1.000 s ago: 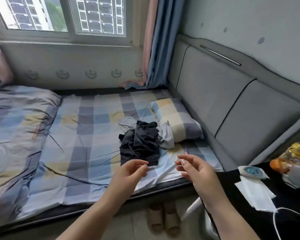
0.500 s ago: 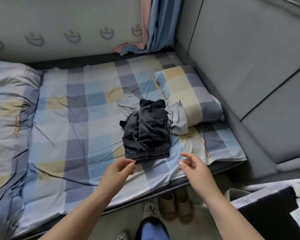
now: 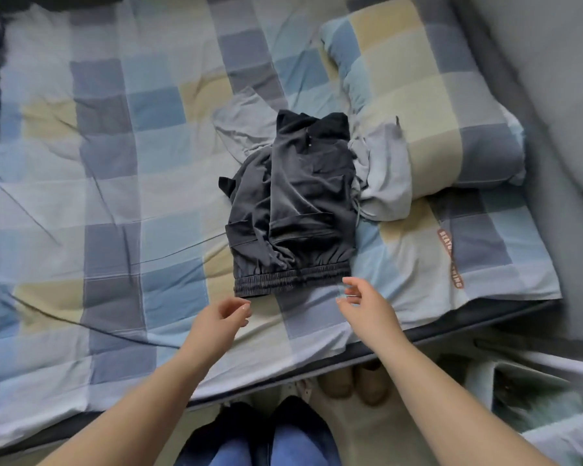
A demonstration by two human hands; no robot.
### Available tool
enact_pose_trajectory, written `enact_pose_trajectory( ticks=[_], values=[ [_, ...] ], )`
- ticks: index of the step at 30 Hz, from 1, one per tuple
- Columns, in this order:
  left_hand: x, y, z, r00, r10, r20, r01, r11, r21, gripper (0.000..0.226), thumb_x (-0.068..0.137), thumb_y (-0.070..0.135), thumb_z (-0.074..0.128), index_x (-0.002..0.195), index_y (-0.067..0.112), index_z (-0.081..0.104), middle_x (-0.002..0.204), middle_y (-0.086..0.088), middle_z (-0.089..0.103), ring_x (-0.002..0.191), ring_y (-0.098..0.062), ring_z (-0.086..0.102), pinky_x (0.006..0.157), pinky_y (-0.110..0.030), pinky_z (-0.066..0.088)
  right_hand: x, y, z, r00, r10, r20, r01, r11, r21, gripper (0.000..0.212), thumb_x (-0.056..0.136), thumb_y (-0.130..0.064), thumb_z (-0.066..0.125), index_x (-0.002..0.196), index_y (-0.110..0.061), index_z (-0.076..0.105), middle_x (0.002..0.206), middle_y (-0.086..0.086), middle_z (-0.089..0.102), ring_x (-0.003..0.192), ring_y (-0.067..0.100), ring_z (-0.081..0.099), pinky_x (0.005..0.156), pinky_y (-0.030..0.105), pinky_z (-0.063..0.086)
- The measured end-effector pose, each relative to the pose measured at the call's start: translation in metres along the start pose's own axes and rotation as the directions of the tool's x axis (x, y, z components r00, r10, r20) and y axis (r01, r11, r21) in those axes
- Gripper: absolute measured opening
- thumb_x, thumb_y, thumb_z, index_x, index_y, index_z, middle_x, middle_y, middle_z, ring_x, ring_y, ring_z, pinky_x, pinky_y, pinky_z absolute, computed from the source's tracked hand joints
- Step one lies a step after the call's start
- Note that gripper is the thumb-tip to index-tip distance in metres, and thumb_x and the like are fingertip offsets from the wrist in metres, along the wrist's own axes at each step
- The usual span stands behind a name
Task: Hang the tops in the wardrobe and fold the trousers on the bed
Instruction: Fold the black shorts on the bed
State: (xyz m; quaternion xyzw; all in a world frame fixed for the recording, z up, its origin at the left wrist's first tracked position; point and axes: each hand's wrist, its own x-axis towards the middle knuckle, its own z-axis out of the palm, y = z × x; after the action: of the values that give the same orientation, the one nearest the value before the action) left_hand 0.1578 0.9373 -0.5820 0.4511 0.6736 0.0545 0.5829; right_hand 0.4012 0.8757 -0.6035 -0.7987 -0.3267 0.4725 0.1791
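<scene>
My left hand [image 3: 221,317] and right hand [image 3: 364,306] empty, fingers loosely curled, frame centre, just short of dark trousers' [image 3: 292,210] elastic waistband [image 3: 290,280]. Best pinch both waistband corners evenly.

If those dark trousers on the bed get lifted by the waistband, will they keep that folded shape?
Probably not. The dark trousers look thin and creased, so they would likely droop and unfold. The gathered elastic waistband should give the left hand and right hand a fair grip. They look light.

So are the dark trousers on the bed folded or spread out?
Folded: the dark trousers lie as a compact layered bundle, elastic waistband nearest the hands.
</scene>
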Motion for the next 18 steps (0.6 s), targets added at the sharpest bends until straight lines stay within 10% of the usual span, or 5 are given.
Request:
enact_pose_trajectory(
  ticks=[11,14,18],
  values=[
    [0.156,-0.119,0.030,0.993,-0.112,-0.035,0.115,0.988,0.107,0.083,0.085,0.026,0.071,0.150,0.025,0.020,0.140,-0.009,0.046,0.110,-0.020,0.058,0.090,-0.033,0.047,0.147,0.088,0.069,0.990,-0.108,0.087,0.138,0.697,-0.704,0.066,0.094,-0.025,0.053,0.150,-0.027,0.019,0.160,0.000,0.008,0.146,0.020,0.008,0.115,0.039,0.020],
    [0.176,-0.135,0.048,0.997,0.038,-0.072,-0.036,0.999,0.022,0.075,0.085,0.014,0.070,0.145,0.032,0.028,0.122,0.007,0.055,0.094,0.004,0.062,0.080,-0.009,0.044,0.169,0.101,0.079,0.972,-0.228,0.061,0.184,0.572,-0.799,0.070,0.094,-0.021,0.052,0.151,-0.027,0.012,0.160,0.003,0.008,0.146,0.022,0.007,0.115,0.041,0.016],
    [0.191,-0.139,0.056,0.969,0.122,-0.216,-0.129,0.992,-0.018,0.044,0.088,0.006,0.060,0.117,0.038,0.054,0.095,0.006,0.064,0.082,-0.011,0.063,0.077,-0.023,0.047,0.189,0.104,0.077,0.930,-0.367,0.036,0.224,0.484,-0.846,0.068,0.090,-0.035,0.059,0.148,-0.023,0.026,0.143,0.005,0.040,0.133,0.024,0.032,0.110,0.040,0.021]
  ],
)
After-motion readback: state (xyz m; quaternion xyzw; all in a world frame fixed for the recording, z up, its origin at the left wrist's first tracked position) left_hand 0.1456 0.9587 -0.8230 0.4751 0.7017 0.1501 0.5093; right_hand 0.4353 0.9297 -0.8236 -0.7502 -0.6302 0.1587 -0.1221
